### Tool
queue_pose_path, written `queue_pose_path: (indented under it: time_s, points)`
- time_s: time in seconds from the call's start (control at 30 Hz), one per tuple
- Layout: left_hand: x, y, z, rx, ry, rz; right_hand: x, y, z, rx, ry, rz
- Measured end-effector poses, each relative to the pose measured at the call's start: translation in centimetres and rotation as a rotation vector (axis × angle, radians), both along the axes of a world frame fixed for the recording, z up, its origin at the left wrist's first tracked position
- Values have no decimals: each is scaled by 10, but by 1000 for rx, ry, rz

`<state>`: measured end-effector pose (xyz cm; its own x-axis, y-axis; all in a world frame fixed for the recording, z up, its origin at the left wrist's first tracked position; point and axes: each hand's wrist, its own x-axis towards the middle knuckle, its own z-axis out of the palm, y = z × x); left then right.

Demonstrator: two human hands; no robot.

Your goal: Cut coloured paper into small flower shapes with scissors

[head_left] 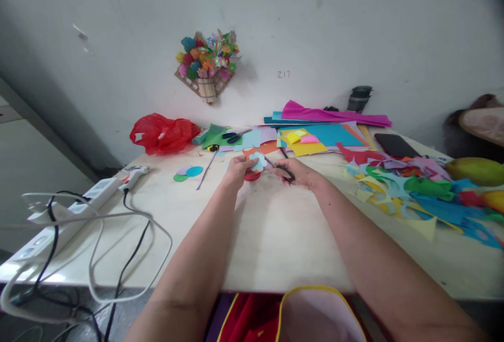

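Observation:
Between the thumb and fingers of my left hand is a light blue paper flower with rounded petals. My right hand grips a pair of scissors by the dark handles, and the blades point left toward the flower. Whether the blades touch the paper I cannot tell. Beneath the flower a round red thing shows in part on the table. Orange paper lies just behind my hands. Left of my left hand are paper circles in blue, green and lilac, and a thin purple strip.
A second pair of scissors lies on green paper at the back, near a red plastic bag. Paper scraps cover the right side, with a black phone behind. A power strip with loose cables lines the left edge.

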<state>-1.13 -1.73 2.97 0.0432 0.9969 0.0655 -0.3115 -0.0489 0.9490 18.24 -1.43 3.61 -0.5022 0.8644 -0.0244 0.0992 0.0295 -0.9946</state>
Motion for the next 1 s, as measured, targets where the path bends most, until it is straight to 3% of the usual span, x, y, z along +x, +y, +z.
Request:
queue_pose_path:
  time_s: [0.73,1.0]
  points:
    - [-3,0,-1,62,95,-82,2,-13,14,5,-75,-23]
    - [-4,2,-3,40,75,-99,3,-5,4,38,-45,-5]
